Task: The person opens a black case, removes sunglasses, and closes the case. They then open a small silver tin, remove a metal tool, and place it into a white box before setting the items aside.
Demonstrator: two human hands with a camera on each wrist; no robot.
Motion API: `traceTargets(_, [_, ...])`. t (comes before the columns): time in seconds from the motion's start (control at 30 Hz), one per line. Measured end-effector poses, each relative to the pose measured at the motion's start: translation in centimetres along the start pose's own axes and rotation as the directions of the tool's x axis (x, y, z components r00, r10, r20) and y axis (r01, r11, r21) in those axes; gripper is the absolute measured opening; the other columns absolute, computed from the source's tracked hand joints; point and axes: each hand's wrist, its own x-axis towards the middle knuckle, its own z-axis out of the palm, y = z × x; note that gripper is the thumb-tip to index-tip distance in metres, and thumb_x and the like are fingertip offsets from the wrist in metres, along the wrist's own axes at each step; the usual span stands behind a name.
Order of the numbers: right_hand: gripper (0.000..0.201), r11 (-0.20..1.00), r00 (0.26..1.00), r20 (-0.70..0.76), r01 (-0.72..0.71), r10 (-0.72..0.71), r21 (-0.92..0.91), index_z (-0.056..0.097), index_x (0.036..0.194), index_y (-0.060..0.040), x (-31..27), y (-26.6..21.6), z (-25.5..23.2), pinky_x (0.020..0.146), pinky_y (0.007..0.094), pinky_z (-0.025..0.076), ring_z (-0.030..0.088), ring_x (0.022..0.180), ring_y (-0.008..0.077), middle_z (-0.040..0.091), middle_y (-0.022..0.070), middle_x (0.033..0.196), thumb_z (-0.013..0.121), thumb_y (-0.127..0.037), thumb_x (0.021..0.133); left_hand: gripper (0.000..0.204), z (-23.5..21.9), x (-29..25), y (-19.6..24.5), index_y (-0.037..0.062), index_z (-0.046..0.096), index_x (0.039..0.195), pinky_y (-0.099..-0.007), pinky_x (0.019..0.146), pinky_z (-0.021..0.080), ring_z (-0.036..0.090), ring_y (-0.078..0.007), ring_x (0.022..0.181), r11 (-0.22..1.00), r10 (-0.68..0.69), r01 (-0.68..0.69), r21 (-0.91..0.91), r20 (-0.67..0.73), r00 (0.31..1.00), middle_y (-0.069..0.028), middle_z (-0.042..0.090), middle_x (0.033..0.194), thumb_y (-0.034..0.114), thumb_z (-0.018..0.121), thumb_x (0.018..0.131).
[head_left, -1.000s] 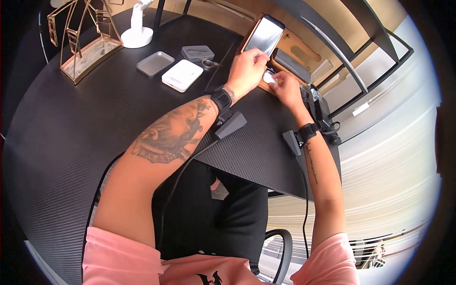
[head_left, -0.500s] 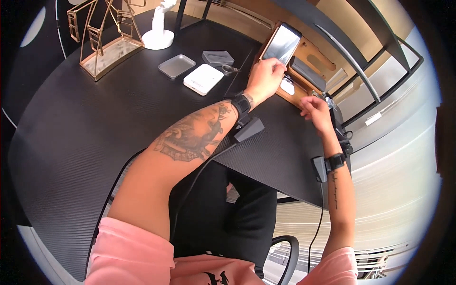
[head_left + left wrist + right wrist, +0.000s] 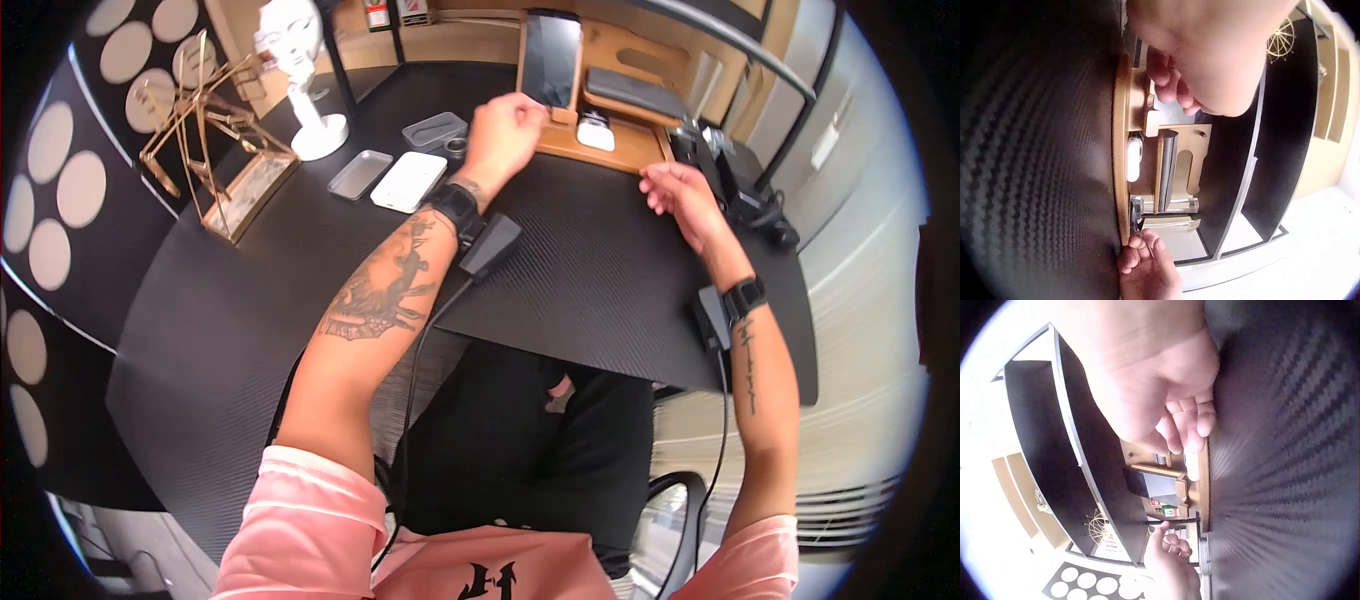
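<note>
My left hand point(image 3: 508, 135) hovers with curled fingers just left of a wooden desk organizer point(image 3: 610, 150), near the lower edge of the phone point(image 3: 551, 62) leaning upright on it. Nothing shows between its fingers in the left wrist view. At the organizer's right front corner is my right hand point(image 3: 685, 200), its fingers loosely bent and holding nothing. Between the two hands, on the organizer's base, rests a small white rounded case point(image 3: 596, 134) with a dark part at its top. Behind the case a dark grey oblong case point(image 3: 635, 92) lies on the organizer's ledge.
Left of my left hand lie a white rectangular box point(image 3: 410, 182), a shallow grey tray point(image 3: 360, 175), a clear lid point(image 3: 434, 129) and a small ring-shaped item point(image 3: 456, 147). A gold Ferris-wheel frame point(image 3: 245, 195) and white head sculpture point(image 3: 318, 135) stand farther left. Black cables point(image 3: 770, 220) lie right.
My right hand has let go of the white case and drawn back to the right. My left hand has moved slightly left, off the phone's lower edge. The head view has turned.
</note>
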Motion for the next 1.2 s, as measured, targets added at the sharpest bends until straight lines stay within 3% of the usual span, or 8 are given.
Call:
traceTargets(0.03, [0.020,1.000,1.000,-0.002,0.005,-0.005,-0.005,0.062,0.097,-0.0013,-0.1,0.1,0.0,0.059,0.0190,0.045,0.056,0.064,0.0067,0.063,0.0018,0.082,0.056,-0.019,0.091,0.022,-0.8,-0.2,1.0,0.0036,0.068,0.089,-0.0318,0.063,0.052,0.066,-0.0210,0.068,0.948,0.122,-0.110,0.298,-0.020,0.992,-0.0135,0.067,0.074,0.021,0.056,0.084])
traceTargets(0.1, [0.019,0.999,1.000,0.015,0.027,-0.026,-0.039,0.063,0.096,-0.0014,-0.2,0.2,-0.2,0.058,0.0191,0.045,0.056,0.063,0.0065,0.064,0.0020,0.082,0.057,-0.019,0.091,0.024,-1.6,0.2,1.7,0.0080,0.068,0.090,-0.0372,0.072,0.052,0.067,-0.0285,0.079,0.812,-0.005,-0.015,0.583,0.033,0.999,-0.0144,0.067,0.081,0.028,0.056,0.082])
traceTargets(0.27, [0.018,1.000,1.000,0.027,0.013,-0.013,-0.009,0.063,0.091,-0.0013,0.0,0.0,0.0,0.055,0.0187,0.045,0.056,0.062,0.0062,0.062,0.0018,0.077,0.058,-0.018,0.090,0.033,-5.2,1.3,1.1,0.0053,0.068,0.092,-0.0420,0.082,0.050,0.064,-0.0330,0.094,0.481,-0.329,0.117,0.869,0.056,0.943,-0.0175,0.067,0.096,0.033,0.064,0.076])
traceTargets(0.53, [0.018,0.989,0.996,0.085,0.036,-0.024,-0.143,0.064,0.092,-0.0024,0.3,-0.1,0.3,0.055,0.0176,0.043,0.055,0.062,0.0047,0.062,0.0009,0.077,0.058,-0.019,0.090,0.042,-6.4,2.1,0.4,0.0006,0.064,0.100,-0.0395,0.084,0.050,0.061,-0.0330,0.102,0.376,-0.570,0.134,0.917,0.115,0.813,-0.0200,0.064,0.105,0.029,0.075,0.071])
traceTargets(0.7, [0.015,0.986,0.994,0.106,0.039,-0.022,-0.165,0.064,0.092,-0.0024,0.1,-0.6,0.1,0.055,0.0197,0.045,0.056,0.061,0.0069,0.062,0.0019,0.076,0.059,-0.016,0.088,0.037,-7.1,2.7,-0.8,-0.0022,0.066,0.091,-0.0398,0.083,0.049,0.061,-0.0357,0.099,0.464,-0.497,0.102,0.880,0.163,0.852,-0.0247,0.063,0.098,0.029,0.074,0.073])
traceTargets(0.83, [0.016,0.976,0.992,0.119,0.066,-0.041,-0.209,0.064,0.091,-0.0016,0.5,-0.3,0.1,0.055,0.0210,0.046,0.057,0.062,0.0079,0.062,0.0025,0.076,0.060,-0.017,0.088,0.026,-9.3,3.9,0.6,0.0035,0.069,0.078,-0.0386,0.077,0.050,0.065,-0.0314,0.085,0.544,-0.232,0.044,0.838,0.101,0.967,-0.0191,0.066,0.082,0.028,0.074,0.072])
traceTargets(1.03, [0.016,0.966,0.990,0.128,0.085,-0.055,-0.246,0.064,0.092,0.0015,0.3,-0.7,0.2,0.055,0.0218,0.048,0.057,0.062,0.0087,0.062,0.0048,0.076,0.058,-0.013,0.087,0.023,-11.2,5.2,-2.0,0.0048,0.069,0.077,-0.0382,0.072,0.050,0.065,-0.0313,0.079,0.514,-0.289,-0.070,0.855,0.249,0.925,-0.0173,0.066,0.077,0.027,0.074,0.073])
traceTargets(1.2, [0.016,0.964,0.987,0.152,0.098,-0.062,-0.247,0.065,0.092,0.0012,0.1,-0.9,0.1,0.055,0.0220,0.048,0.057,0.061,0.0088,0.062,0.0050,0.077,0.058,-0.012,0.087,0.048,-11.5,6.0,-1.5,0.0021,0.065,0.091,-0.0348,0.075,0.048,0.064,-0.0242,0.083,0.500,-0.349,-0.084,0.862,0.289,0.892,-0.0147,0.066,0.085,0.050,0.061,0.083])
